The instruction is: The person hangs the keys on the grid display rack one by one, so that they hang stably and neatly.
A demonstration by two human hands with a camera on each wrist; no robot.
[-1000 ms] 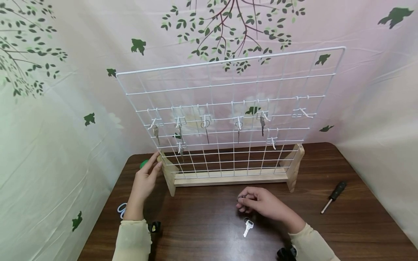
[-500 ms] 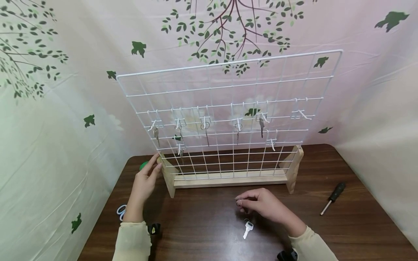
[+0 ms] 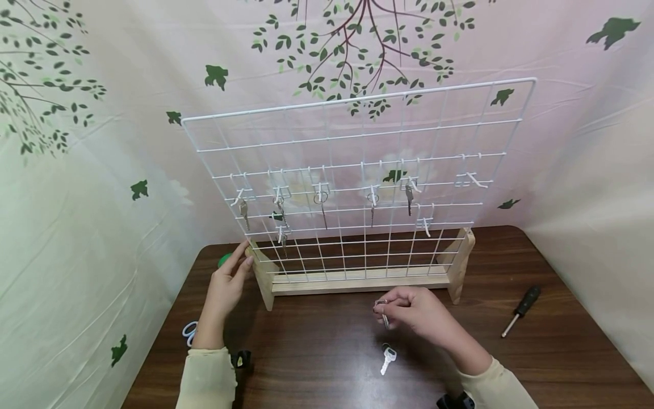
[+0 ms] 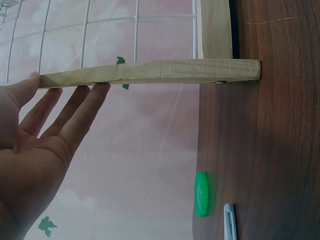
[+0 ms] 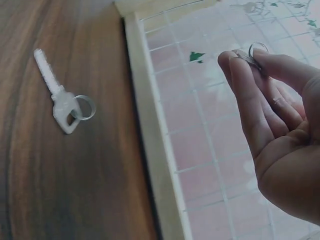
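At the left end of the white wire grid rack [image 3: 365, 108], my left hand [image 3: 228, 287] holds the edge of its wooden side board [image 4: 150, 71]. Its thumb is at one face and its fingertips are against the other. My right hand [image 3: 416, 312] pinches a small key [image 3: 385, 321] with a ring [image 5: 258, 48], just above the table and in front of the rack; fingers partly hide this key. A second silver key [image 3: 388, 360] with its own ring [image 5: 86, 107] lies flat on the table below that hand. Several keys hang from white hooks on the grid.
Two hooks on the right, an upper hook [image 3: 472, 179] and a lower hook [image 3: 426, 225], carry no key. A screwdriver [image 3: 522, 309] lies at the right of the brown table [image 3: 317, 352]. Light blue scissors [image 3: 189, 331] and a green round object [image 3: 223, 259] are at the left.
My right hand has turned and risen slightly, and the pinched key now shows below its fingers. The left hand keeps its place on the side board.
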